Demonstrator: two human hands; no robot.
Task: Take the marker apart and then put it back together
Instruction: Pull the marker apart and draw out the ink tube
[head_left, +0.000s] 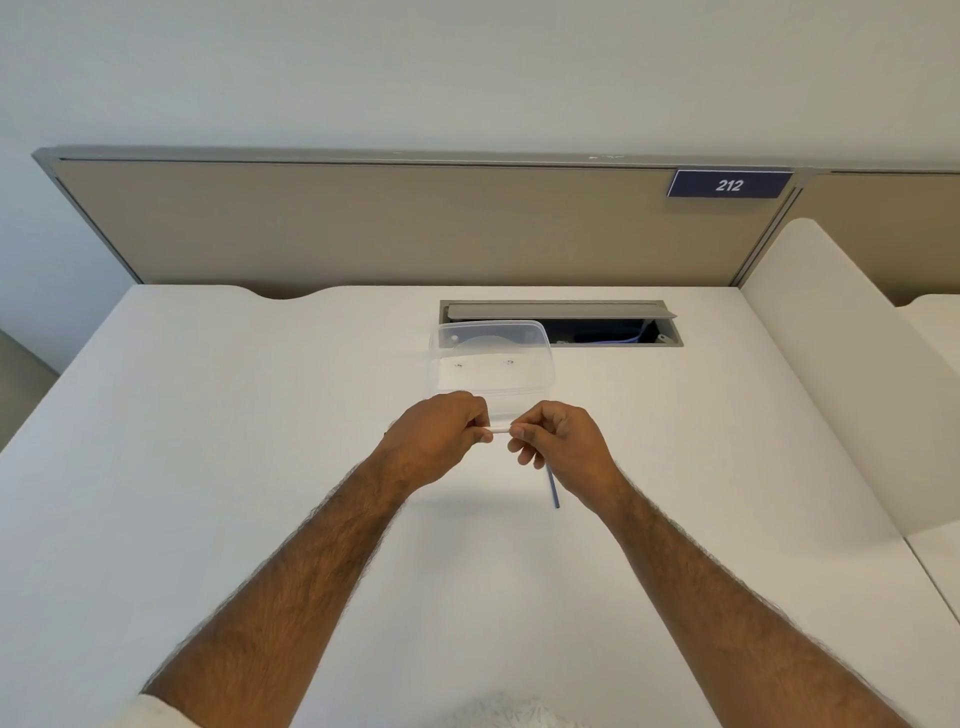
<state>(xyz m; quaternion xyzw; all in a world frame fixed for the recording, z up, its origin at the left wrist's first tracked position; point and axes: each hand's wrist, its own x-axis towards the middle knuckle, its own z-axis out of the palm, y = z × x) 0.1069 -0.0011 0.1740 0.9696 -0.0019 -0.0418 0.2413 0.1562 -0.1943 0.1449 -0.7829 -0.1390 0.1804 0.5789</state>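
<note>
Head view: short white plastic marker barrel (500, 429) held level, above the tabletop, bridging the gap between both hands, only a small stretch of it showing between the fingertips. Left hand (441, 436) clenched over the barrel's left end, thumb and fingers wrapped round it. Right hand (561, 447) pinching at the barrel's right end with thumb and forefinger, remaining fingers curled loosely below. Thin blue rod (552, 488), looking like the ink core, slanting down and toward the camera from under the right palm; hard to tell whether trapped by the lower fingers or merely passing behind them. Judged to be mid-disassembly or the first stroke of reassembly, with the inner rod already out of the body; impossible to say which from this alone. Next move, by that reading, calls for a steady anchor from the left and a straight pull or twist along the barrel's axis from the right, no bending, since such a slim part would flex or slip easily. Just beyond the knuckles, clear rectangular plastic container (491, 366) sitting on the white desk (260, 467), two tiny dark bits inside, too small to identify. Further back, open grey cable hatch (561, 325), then tan partition (363, 223) carrying a blue sign reading 212 (729, 185)
</note>
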